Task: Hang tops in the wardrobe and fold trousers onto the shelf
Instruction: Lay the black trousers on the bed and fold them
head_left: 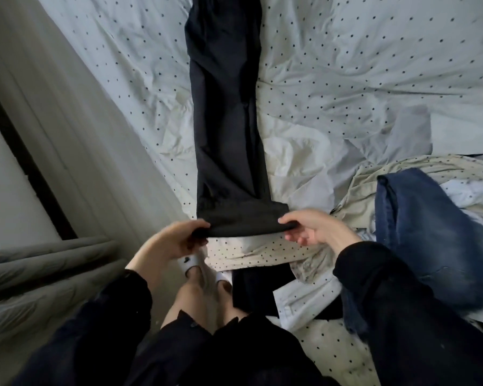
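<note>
White polka-dot bedding (346,65) forms the work surface. Dark trousers (226,121) lie flat along it, legs stacked, long axis running straight away from the person — near end turned over in a first fold. Left hand (170,240) and right hand (315,227) each pinch a corner of that folded edge. Right of the trousers, blue jeans (430,227) lie crumpled and unfolded. Judged stage: early; folding just begun, shelving and any hanging remain. No wardrobe or shelf is visible.

Jeans (430,235) just right of hands (315,228)
</note>
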